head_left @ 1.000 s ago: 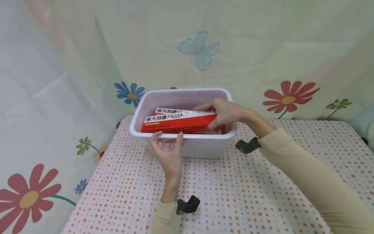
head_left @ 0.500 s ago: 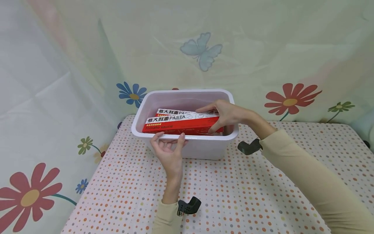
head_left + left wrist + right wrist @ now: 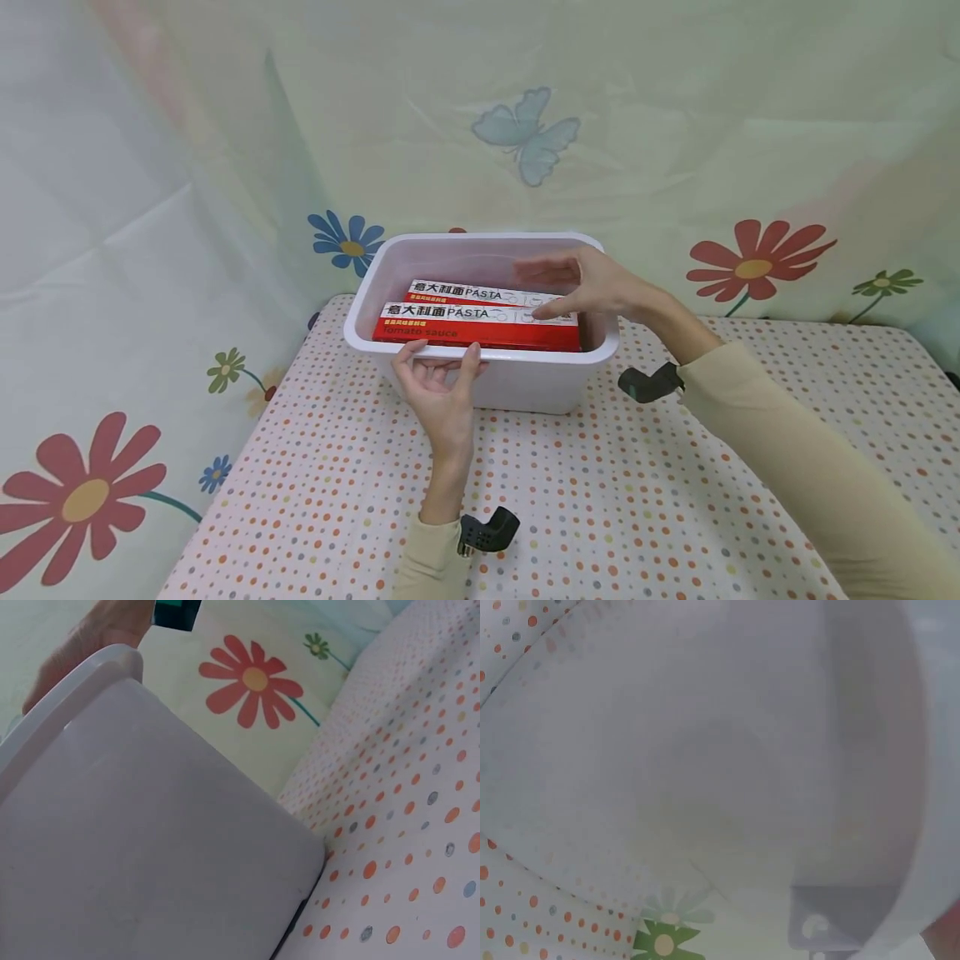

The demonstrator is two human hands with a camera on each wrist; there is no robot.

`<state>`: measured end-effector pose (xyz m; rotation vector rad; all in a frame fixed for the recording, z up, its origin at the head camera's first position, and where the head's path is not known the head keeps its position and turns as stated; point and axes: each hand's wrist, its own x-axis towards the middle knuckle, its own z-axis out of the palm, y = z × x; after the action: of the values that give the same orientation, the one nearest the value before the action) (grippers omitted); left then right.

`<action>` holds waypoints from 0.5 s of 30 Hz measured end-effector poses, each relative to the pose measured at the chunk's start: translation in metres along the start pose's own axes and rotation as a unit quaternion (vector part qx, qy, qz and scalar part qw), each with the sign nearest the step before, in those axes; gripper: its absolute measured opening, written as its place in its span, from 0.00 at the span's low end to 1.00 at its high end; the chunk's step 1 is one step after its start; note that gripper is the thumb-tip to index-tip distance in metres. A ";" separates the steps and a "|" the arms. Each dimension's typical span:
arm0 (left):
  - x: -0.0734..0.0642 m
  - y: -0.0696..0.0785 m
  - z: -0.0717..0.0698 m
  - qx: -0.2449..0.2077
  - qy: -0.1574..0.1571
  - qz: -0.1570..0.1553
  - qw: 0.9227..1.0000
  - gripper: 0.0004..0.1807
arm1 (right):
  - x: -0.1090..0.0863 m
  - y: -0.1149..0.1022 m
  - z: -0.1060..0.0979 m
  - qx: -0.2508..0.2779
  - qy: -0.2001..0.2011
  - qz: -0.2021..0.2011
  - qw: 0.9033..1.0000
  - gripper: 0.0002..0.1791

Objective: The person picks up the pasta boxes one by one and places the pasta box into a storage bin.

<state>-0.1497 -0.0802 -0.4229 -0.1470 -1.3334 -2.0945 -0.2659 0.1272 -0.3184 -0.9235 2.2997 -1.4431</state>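
Note:
A white plastic tub [image 3: 528, 385] stands on the dotted cloth. Inside lie two red-and-white pasta boxes, printed side up: a front box [image 3: 480, 335] along the near wall and a back box [image 3: 459, 293] partly covered by it. My left hand [image 3: 442, 408] grips the near rim, thumb and fingers at the lip. Over the right end of the boxes is my right hand [image 3: 603, 283], its thumb over the front box and its blurred fingers raised and spread apart from it. The left wrist view shows the tub's outer wall [image 3: 150, 810] with the right hand beyond the rim.
The table is covered by a dotted cloth [image 3: 330, 467]. A curtain [image 3: 637, 150] with flowers and a butterfly hangs close behind the tub. Small black wrist cameras are on both sleeves. The tub's wall [image 3: 705, 750] fills most of the right wrist view.
The right hand has let go of the front pasta box and lifted its fingers. The box's right end has dropped and now lies more level in the tub. The left hand stays on the rim.

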 end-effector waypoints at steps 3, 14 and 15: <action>0.001 -0.001 0.000 0.001 -0.002 0.002 1.000 0.40 | -0.009 -0.004 -0.001 0.002 0.023 -0.015 1.000 0.39; 0.000 0.012 -0.018 0.069 -0.054 -0.047 0.995 0.35 | -0.081 -0.016 -0.006 -0.046 0.082 -0.029 0.995 0.38; -0.002 0.015 -0.021 0.089 -0.073 -0.057 0.992 0.32 | -0.089 -0.015 -0.006 -0.055 0.091 -0.029 0.994 0.38</action>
<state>-0.1343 -0.1015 -0.4222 -0.1543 -1.6434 -2.0783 -0.1962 0.1838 -0.3110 -0.9322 2.5269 -1.4938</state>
